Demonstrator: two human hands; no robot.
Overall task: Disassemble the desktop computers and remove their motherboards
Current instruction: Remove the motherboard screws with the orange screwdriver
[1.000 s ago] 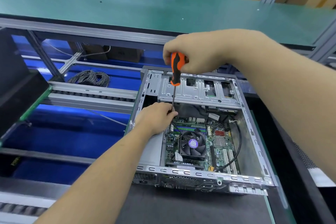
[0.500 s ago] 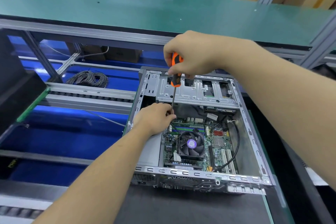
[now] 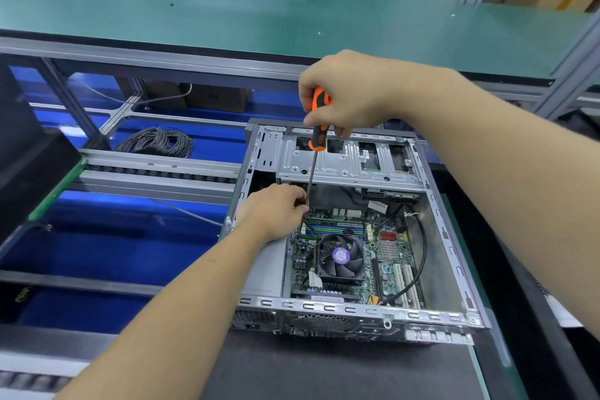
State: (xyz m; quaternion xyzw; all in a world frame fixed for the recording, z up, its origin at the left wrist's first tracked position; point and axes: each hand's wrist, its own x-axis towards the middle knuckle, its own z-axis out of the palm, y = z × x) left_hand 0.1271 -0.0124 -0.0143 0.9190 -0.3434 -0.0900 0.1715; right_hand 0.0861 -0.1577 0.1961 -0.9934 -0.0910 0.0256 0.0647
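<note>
The left hand point(image 3: 276, 208) pinches the screwdriver point(image 3: 314, 153) shaft low, steadying its tip at the motherboard's point(image 3: 354, 256) far-left corner inside the one open computer case point(image 3: 451, 256) on the surface; the right hand point(image 3: 344, 97) clenches the orange handle. Since a second ago both hands have barely shifted, so probably a mounting screw is still being turned. One fan point(image 3: 341, 255), one wire coil point(image 3: 157, 141) further left.

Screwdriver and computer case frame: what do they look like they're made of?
Screwdriver: orange and black handle, probably moulded plastic with ribbed rubbery grip; thin grey shaft looks like bare steel. Computer case frame: stamped sheet metal, dull silver, with punched slots and pressed ribs, likely galvanised steel.
</note>
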